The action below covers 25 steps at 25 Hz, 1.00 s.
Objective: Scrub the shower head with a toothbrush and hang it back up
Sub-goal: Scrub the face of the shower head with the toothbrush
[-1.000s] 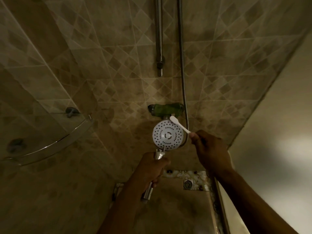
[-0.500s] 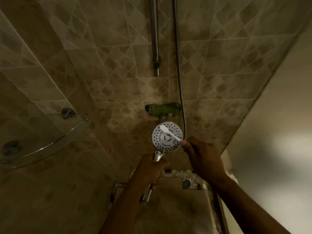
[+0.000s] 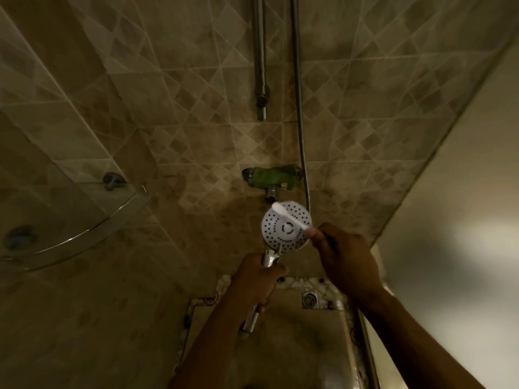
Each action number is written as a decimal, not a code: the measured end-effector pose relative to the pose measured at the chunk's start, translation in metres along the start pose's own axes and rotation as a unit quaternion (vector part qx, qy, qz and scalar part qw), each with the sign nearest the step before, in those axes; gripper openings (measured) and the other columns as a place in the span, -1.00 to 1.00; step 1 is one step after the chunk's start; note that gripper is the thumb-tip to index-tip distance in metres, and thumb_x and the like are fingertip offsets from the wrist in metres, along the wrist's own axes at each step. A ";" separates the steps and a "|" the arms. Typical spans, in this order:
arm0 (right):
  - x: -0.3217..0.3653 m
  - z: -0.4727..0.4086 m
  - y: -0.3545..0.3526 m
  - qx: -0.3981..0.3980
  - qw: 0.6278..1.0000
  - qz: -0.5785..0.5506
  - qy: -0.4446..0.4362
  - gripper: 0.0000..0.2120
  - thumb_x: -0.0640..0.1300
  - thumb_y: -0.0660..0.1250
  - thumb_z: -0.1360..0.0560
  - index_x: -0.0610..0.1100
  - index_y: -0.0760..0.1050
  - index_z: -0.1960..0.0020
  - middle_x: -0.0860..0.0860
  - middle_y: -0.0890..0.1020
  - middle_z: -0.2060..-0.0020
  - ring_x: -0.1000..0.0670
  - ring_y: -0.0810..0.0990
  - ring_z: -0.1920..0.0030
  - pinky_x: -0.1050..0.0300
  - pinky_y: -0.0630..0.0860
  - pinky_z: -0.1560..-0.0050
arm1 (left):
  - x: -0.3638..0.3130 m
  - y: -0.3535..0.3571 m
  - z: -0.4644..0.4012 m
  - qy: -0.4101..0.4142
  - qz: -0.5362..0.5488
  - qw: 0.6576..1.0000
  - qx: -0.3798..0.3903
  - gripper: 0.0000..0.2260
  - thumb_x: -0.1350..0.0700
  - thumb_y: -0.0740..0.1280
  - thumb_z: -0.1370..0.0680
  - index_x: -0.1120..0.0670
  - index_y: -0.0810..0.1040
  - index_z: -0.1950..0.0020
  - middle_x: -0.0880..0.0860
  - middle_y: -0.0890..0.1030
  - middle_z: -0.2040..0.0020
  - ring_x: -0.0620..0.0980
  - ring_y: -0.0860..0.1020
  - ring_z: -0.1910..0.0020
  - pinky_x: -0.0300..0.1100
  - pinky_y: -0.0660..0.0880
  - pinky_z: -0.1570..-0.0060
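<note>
shower head point(image 3: 286, 227) sits just above left hand point(image 3: 257, 279), which grips its handle; right hand point(image 3: 346, 261) pinches toothbrush point(image 3: 289, 217) laid across its face.

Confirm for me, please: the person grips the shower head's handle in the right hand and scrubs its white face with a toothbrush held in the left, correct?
Not quite: the hands are swapped. In the head view the left hand grips the handle of the shower head, and the right hand holds the toothbrush across its white face.
</note>
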State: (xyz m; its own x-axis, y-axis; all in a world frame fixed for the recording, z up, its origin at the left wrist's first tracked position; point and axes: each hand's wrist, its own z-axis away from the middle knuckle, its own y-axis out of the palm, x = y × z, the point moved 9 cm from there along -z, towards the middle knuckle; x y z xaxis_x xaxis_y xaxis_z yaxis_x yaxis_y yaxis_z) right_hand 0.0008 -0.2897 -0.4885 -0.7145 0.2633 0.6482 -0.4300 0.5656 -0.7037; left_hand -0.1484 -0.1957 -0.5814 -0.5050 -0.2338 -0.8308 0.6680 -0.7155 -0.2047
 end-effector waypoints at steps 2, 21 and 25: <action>-0.007 -0.008 -0.010 -0.018 0.999 -0.003 0.033 -0.76 0.23 0.12 -0.59 0.17 0.46 0.15 0.14 0.48 0.53 0.20 0.51 0.49 0.34 0.24 0.52 | 0.004 0.001 -0.002 -0.003 -0.009 1.000 -0.005 -0.86 0.12 0.40 -0.54 0.17 0.51 0.08 0.06 0.35 0.49 -0.03 0.27 0.63 -0.25 0.26 0.55; -0.011 0.020 0.018 0.080 0.997 0.023 0.010 -0.78 0.17 0.15 -0.60 0.14 0.52 0.06 0.13 0.48 0.52 0.15 0.50 0.54 0.33 0.31 0.53 | 0.015 0.003 -0.002 -0.015 -0.042 0.999 0.008 -0.84 0.03 0.41 -0.55 0.13 0.56 0.05 0.05 0.41 0.45 -0.06 0.32 0.59 -0.24 0.31 0.56; -0.018 0.005 0.004 0.045 0.999 0.014 0.026 -0.77 0.18 0.15 -0.60 0.13 0.48 0.12 0.10 0.52 0.49 0.16 0.48 0.53 0.28 0.31 0.51 | 0.012 0.007 -0.001 -0.017 -0.039 0.999 0.031 -0.82 0.02 0.41 -0.56 0.12 0.54 0.09 0.02 0.40 0.47 -0.07 0.31 0.58 -0.24 0.30 0.54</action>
State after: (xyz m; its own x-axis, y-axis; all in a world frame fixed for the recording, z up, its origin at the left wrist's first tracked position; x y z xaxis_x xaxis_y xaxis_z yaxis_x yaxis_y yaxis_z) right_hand 0.0092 -0.2955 -0.5045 -0.6992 0.3193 0.6396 -0.4590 0.4854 -0.7441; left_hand -0.1492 -0.2028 -0.5937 -0.5737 -0.1969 -0.7951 0.5905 -0.7721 -0.2349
